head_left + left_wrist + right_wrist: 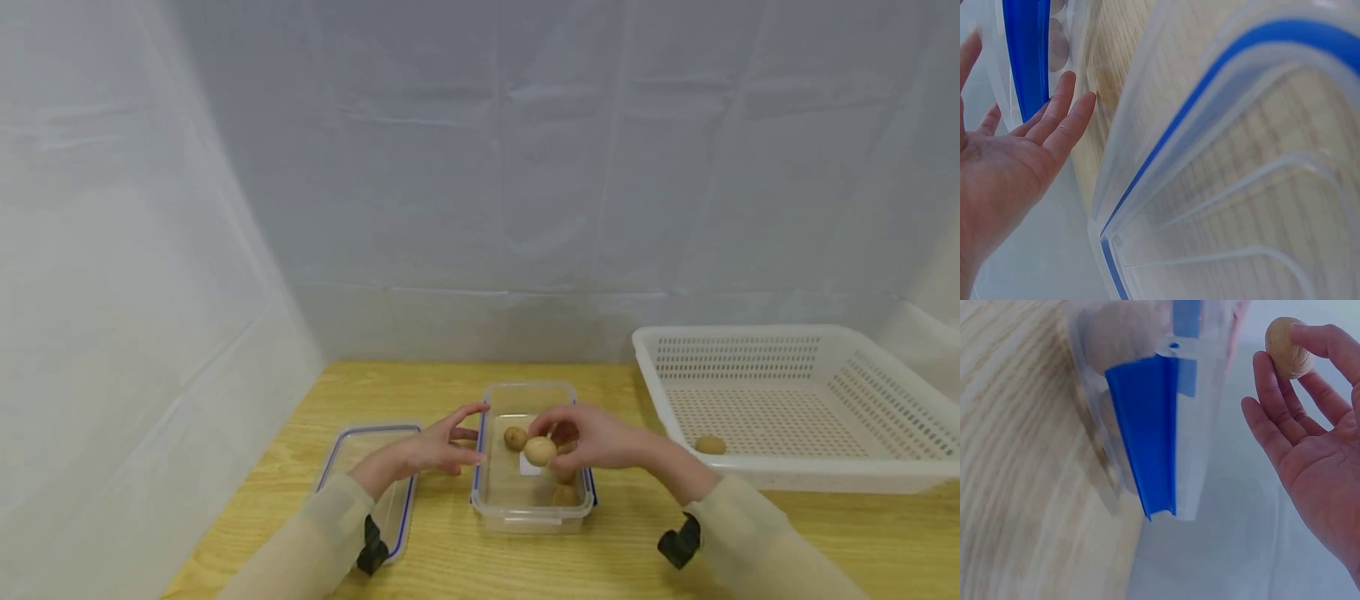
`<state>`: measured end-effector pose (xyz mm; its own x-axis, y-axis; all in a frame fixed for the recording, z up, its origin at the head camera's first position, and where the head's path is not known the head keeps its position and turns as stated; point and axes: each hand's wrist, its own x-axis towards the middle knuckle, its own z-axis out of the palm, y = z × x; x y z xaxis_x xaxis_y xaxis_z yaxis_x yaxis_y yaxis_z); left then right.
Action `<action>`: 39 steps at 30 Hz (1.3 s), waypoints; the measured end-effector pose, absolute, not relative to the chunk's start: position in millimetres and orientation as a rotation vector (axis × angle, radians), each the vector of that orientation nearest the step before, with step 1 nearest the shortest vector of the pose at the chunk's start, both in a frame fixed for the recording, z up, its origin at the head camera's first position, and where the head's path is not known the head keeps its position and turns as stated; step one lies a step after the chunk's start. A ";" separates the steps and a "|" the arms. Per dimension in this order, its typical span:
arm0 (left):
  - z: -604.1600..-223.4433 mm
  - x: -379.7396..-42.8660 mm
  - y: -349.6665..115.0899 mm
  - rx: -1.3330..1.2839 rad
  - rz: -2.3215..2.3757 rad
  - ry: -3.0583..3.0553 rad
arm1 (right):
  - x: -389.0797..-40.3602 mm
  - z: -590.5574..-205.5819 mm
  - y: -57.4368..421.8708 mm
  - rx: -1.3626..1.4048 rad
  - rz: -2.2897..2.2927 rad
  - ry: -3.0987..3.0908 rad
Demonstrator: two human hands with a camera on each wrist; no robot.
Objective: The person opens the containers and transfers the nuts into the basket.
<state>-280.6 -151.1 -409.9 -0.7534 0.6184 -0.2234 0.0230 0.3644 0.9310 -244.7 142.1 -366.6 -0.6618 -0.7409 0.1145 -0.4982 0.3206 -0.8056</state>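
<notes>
Here, container [528, 511] between lid [394, 502] and white basket [832, 475].

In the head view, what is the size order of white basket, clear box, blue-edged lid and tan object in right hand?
1. White basket
2. Clear box, blue-edged lid: unsure, left sleeve hides part of lid
3. Tan object in right hand

We count one perforated basket [825, 475], one clear container [517, 493], one blue-rimmed lid [392, 508], two hands [431, 447] [600, 435], two black wrist mounts [372, 546]. Potatoes [539, 451]: one gripped, one in the basket, at least three in the container.
</notes>
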 end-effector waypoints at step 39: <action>-411.3 -281.0 -149.9 0.551 1.394 2.084 | -215.8 -338.0 282.6 -0.997 -1.471 2.628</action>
